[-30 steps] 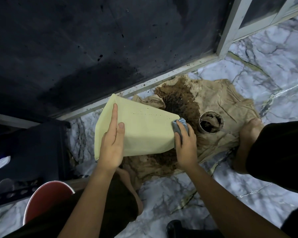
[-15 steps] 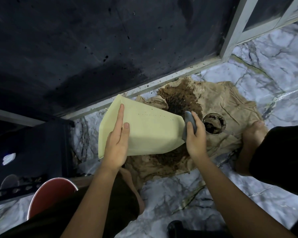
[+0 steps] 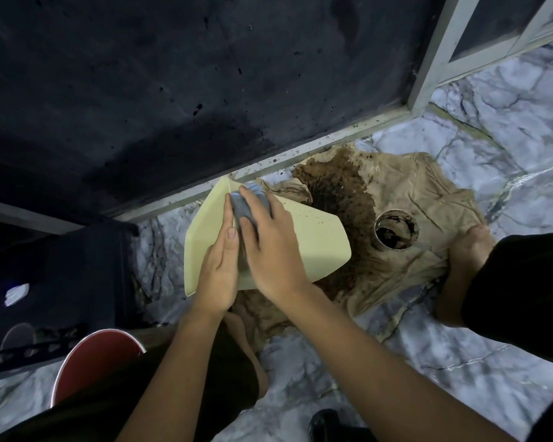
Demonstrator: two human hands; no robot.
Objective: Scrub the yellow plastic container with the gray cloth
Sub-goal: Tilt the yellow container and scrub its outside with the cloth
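The pale yellow plastic container (image 3: 313, 244) lies tilted on its side over a stained brown cloth, its wide end toward the left. My left hand (image 3: 217, 275) presses flat on its upper face and holds it steady. My right hand (image 3: 268, 247) lies just beside the left, with the gray cloth (image 3: 246, 207) pressed under its fingers against the container's upper left part. Most of the cloth is hidden beneath the fingers.
A stained brown cloth (image 3: 412, 199) covers the marble floor (image 3: 492, 129), with a small round can of dark liquid (image 3: 396, 230) on it right of the container. A bare foot (image 3: 463, 247) rests on the cloth's right edge. A red bowl (image 3: 90, 358) sits lower left beside a dark crate (image 3: 61, 275).
My right hand with the gray cloth has moved from the container's right end across to its upper left part, next to the left hand. The container has barely shifted.
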